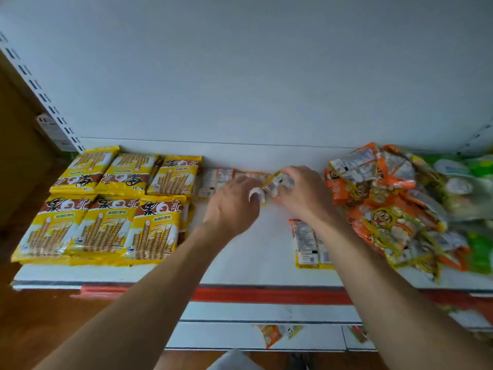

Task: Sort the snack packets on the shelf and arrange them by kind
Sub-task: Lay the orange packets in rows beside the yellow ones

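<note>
Yellow wafer-stick packets lie in two neat rows at the shelf's left. A loose heap of orange snack packets covers the right side. Between them, at the back, orange packets lie face down in a row. My left hand and my right hand meet over the right end of that row, both gripping one orange packet just above the shelf. Another orange packet lies face down near the front, partly under my right forearm.
Green packets lie at the far right beside the heap. The white shelf has a red strip along its front edge. A lower shelf holds a stray orange packet. A slotted upright runs up the left.
</note>
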Motion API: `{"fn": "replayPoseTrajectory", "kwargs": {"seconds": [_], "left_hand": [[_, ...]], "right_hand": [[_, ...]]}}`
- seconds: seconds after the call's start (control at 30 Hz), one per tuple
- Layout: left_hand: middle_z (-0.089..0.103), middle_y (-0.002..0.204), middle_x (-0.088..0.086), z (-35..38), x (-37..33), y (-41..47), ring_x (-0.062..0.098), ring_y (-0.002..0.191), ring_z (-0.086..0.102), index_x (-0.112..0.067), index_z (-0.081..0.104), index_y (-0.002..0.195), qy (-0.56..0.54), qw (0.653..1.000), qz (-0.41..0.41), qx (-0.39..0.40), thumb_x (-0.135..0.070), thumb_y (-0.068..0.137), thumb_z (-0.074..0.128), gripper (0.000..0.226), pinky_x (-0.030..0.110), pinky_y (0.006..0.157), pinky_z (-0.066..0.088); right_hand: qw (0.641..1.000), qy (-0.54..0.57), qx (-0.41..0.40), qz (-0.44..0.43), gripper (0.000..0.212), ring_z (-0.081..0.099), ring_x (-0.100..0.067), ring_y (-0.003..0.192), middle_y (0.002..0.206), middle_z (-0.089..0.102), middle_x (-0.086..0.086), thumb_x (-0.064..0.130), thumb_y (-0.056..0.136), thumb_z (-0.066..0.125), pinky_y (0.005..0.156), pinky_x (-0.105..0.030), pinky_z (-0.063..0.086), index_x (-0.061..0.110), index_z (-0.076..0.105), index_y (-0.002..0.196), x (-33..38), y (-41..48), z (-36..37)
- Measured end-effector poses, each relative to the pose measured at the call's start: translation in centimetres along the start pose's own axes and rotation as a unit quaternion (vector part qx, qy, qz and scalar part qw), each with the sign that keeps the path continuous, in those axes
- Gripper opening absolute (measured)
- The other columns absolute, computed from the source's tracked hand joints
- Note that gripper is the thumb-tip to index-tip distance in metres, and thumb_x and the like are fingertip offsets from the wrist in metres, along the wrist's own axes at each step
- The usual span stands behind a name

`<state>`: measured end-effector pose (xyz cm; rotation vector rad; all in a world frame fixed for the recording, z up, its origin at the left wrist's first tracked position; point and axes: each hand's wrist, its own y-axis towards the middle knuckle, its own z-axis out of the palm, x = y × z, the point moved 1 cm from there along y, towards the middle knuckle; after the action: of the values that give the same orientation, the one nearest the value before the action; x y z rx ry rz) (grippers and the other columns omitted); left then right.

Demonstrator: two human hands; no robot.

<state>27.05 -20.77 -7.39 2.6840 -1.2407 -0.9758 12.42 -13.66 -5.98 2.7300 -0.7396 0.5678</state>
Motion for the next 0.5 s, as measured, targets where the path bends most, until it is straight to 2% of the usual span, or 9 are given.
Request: {"fn": "replayPoseTrajectory", "kwargs": {"seconds": [0.1,0.2,0.23,0.3,0.4,0.5], "left_hand": [[0.066,0.121,0.004,2.6,-2.9,-3.2,0.024,0.113,0.059,-0.014,0.066,0.121,-0.070,0.993,0.072,0.054,-0.017,0.092,0.061,0.030,0.030,0.095,0.041],[0.055,0.136,0.004,5.5,-4.5,-5.2,0.021,0.123,0.052,-0.013,0.050,0.136,-0.090,0.981,0.094,0.140,-0.035,0.092,0.064,0.051,0.029,0.103,0.038],[0.048,0.144,0.003,6.2,-4.6,-5.6,0.019,0.131,0.045,-0.014,0.043,0.142,-0.067,0.979,0.100,0.163,-0.041,0.091,0.063,0.062,0.028,0.110,0.031],[0.028,0.159,0.001,6.8,-4.2,-6.1,0.013,0.146,0.024,-0.017,0.026,0.153,0.010,0.976,0.114,0.185,-0.047,0.092,0.057,0.074,0.025,0.119,0.011],[0.015,0.164,-0.003,5.9,-3.1,-6.3,0.014,0.150,0.008,-0.020,0.018,0.155,0.062,0.973,0.108,0.193,-0.049,0.097,0.047,0.071,0.025,0.119,-0.004],[0.012,0.164,-0.004,3.6,-1.4,-6.9,0.015,0.151,0.005,-0.022,0.017,0.156,0.102,0.973,0.071,0.194,-0.048,0.097,0.043,0.069,0.028,0.119,-0.006]], "right_hand": [[1.000,0.002,-0.004,0.026,0.028,0.061,-0.029,0.098,0.106,0.065,-0.006,0.021,0.092,0.054,0.080,-0.041,0.050,0.018,0.061,0.118,-2.8,-3.9,-0.3],[0.999,-0.020,0.025,0.019,0.035,0.053,-0.028,0.119,0.128,0.059,-0.006,0.015,0.094,0.054,0.100,-0.038,0.043,0.014,0.055,0.129,-4.3,-5.9,0.3],[0.999,-0.030,0.032,0.022,0.041,0.048,-0.027,0.126,0.137,0.054,-0.007,0.016,0.094,0.055,0.106,-0.036,0.038,0.013,0.051,0.135,-4.7,-6.2,0.3],[0.997,-0.057,0.034,0.026,0.048,0.045,-0.025,0.129,0.144,0.049,-0.002,0.025,0.095,0.058,0.109,-0.035,0.036,0.016,0.048,0.140,-5.0,-6.7,0.1],[0.994,-0.101,0.015,0.031,0.042,0.051,-0.024,0.117,0.129,0.059,0.004,0.043,0.093,0.058,0.093,-0.034,0.043,0.027,0.054,0.132,-5.0,-6.9,-0.4],[0.991,-0.129,0.007,0.034,0.048,0.055,-0.023,0.107,0.116,0.063,0.003,0.063,0.089,0.053,0.076,-0.032,0.041,0.029,0.059,0.123,-3.9,-7.5,-0.6]]}}
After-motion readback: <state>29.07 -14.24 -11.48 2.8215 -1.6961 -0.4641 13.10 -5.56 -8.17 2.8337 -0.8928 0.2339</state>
